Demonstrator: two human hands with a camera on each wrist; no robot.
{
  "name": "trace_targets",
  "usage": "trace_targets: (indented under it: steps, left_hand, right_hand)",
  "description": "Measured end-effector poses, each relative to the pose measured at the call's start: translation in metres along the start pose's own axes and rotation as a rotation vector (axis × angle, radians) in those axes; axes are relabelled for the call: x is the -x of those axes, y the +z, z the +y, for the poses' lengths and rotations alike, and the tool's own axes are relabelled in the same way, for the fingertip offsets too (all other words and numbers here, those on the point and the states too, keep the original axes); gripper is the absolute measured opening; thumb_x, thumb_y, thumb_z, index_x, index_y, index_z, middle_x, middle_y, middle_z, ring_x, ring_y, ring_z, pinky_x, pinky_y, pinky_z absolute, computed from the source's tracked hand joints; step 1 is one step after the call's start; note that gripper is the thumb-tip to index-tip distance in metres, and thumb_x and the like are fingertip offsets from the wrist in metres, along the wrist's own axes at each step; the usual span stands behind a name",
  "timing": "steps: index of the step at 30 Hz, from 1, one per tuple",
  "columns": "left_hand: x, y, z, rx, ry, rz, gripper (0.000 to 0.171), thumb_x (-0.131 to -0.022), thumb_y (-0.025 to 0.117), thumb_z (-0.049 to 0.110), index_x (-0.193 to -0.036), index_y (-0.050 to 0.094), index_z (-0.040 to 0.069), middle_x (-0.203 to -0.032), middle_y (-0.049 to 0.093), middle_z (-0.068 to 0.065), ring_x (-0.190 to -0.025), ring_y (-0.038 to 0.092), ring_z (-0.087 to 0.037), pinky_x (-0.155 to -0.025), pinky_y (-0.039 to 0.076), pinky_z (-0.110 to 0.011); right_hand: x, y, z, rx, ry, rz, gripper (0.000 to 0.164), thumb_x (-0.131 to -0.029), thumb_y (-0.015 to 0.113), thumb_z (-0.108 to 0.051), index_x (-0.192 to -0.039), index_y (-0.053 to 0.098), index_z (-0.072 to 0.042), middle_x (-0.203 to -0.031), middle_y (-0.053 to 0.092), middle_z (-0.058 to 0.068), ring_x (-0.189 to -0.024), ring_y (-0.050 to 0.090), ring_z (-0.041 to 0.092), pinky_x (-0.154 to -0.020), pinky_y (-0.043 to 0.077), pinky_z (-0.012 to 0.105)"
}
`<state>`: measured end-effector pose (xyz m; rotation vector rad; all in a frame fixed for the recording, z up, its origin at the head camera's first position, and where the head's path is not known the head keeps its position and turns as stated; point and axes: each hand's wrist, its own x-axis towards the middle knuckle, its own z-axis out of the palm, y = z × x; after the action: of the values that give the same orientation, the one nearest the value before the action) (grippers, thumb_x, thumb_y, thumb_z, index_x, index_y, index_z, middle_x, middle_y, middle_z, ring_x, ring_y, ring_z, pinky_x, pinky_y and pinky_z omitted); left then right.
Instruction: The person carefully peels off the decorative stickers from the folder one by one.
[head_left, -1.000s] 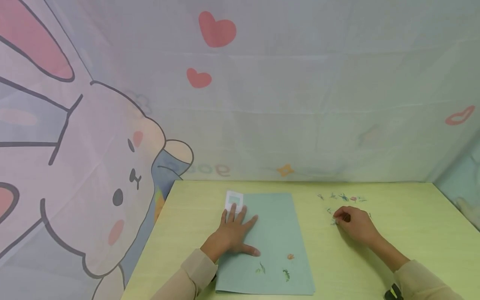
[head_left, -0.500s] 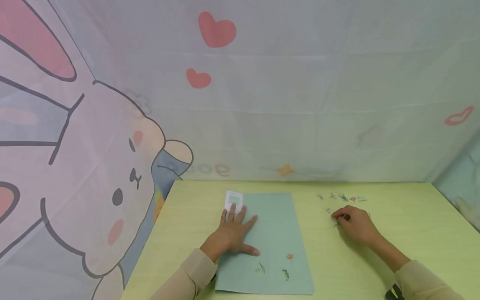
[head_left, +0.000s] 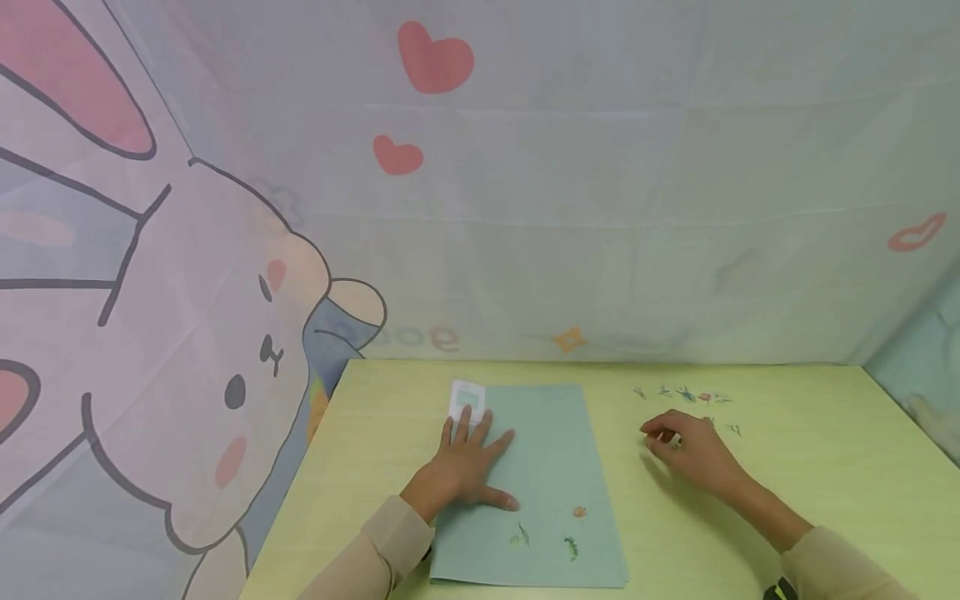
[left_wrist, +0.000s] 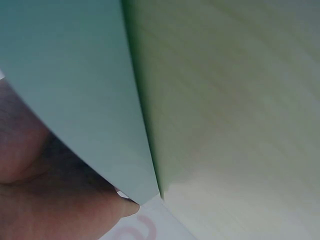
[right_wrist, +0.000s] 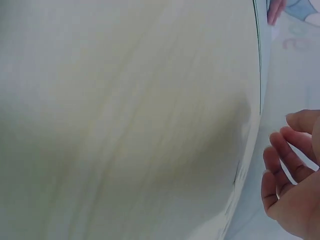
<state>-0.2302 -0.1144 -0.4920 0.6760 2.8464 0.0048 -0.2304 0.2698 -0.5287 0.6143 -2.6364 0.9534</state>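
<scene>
My left hand [head_left: 467, 467], fingers spread, rests on the pale green sheet or folder [head_left: 555, 467] and touches a white card [head_left: 468, 395] at its upper left corner. On the sheet's lower part lie small printed cutouts or stickers: an orange flower [head_left: 580, 512], a leafy sprig [head_left: 572, 548] and a thin green leaf [head_left: 522, 534]. My right hand [head_left: 693, 454] hovers right of the sheet, thumb and index finger close together with a slight gap. Whether a tiny cutout is between these fingertips is too small to tell. The right wrist view shows its other fingers [right_wrist: 290, 162] curled.
Several small plant cutouts [head_left: 686, 394] lie in a row at the table's far right. One more sprig [head_left: 734, 429] lies right of my right hand. A hanging cloth with hearts [head_left: 435, 58] and a rabbit [head_left: 247, 358] borders the yellow table [head_left: 825, 467].
My right hand has shifted left, toward the green sheet, from a spot among the small cutouts; a sprig on its right now shows. The left hand has not moved.
</scene>
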Motion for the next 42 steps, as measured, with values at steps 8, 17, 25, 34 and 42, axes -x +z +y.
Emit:
trace_targets:
  steps: [8, 17, 25, 34, 42]
  left_hand:
    - [-0.001, 0.001, -0.001, -0.003, 0.010, 0.006, 0.112, -0.079, 0.076, 0.079, -0.168, 0.035, 0.026, -0.176, 0.016, -0.017, -0.161, 0.003, -0.047, -0.126, 0.009, -0.067]
    - [-0.001, 0.001, -0.001, -0.005, 0.007, 0.008, 0.112, -0.078, 0.075, 0.080, -0.168, 0.034, 0.026, -0.176, 0.015, -0.017, -0.161, 0.003, -0.047, -0.126, 0.009, -0.067]
    - [-0.001, 0.000, 0.000, -0.001, 0.005, 0.004, 0.111, -0.079, 0.076, 0.078, -0.168, 0.035, 0.026, -0.176, 0.016, -0.017, -0.161, 0.004, -0.048, -0.125, 0.009, -0.068]
    - [-0.001, 0.000, -0.001, -0.003, 0.008, 0.003, 0.110, -0.080, 0.075, 0.078, -0.168, 0.034, 0.026, -0.176, 0.015, -0.017, -0.161, 0.002, -0.048, -0.126, 0.008, -0.067]
    - [-0.002, 0.000, -0.001, -0.005, 0.003, 0.000, 0.111, -0.080, 0.075, 0.079, -0.168, 0.034, 0.026, -0.176, 0.015, -0.016, -0.161, 0.003, -0.047, -0.126, 0.008, -0.067]
  right_hand:
    - [0.002, 0.018, -0.023, -0.084, -0.107, -0.099, 0.014, -0.097, 0.078, -0.009, -0.110, 0.079, -0.009, -0.098, 0.071, -0.006, -0.086, 0.063, 0.005, -0.076, 0.056, 0.034]
    - [0.006, 0.033, -0.047, -0.163, -0.220, -0.223, 0.017, -0.094, 0.082, -0.013, -0.110, 0.079, -0.008, -0.097, 0.070, -0.006, -0.087, 0.063, 0.011, -0.076, 0.057, 0.031]
    - [0.011, 0.047, -0.062, -0.121, -0.311, -0.272, 0.015, -0.092, 0.084, -0.015, -0.107, 0.080, -0.014, -0.099, 0.067, -0.010, -0.089, 0.061, 0.007, -0.078, 0.055, 0.028]
    - [0.015, 0.053, -0.073, -0.019, -0.385, -0.278, 0.014, -0.091, 0.085, -0.015, -0.103, 0.081, -0.021, -0.101, 0.061, -0.014, -0.091, 0.057, 0.003, -0.080, 0.054, 0.026]
    - [0.016, 0.057, -0.075, -0.013, -0.377, -0.294, 0.013, -0.092, 0.083, -0.012, -0.101, 0.080, -0.021, -0.100, 0.060, -0.015, -0.090, 0.057, 0.002, -0.080, 0.054, 0.024]
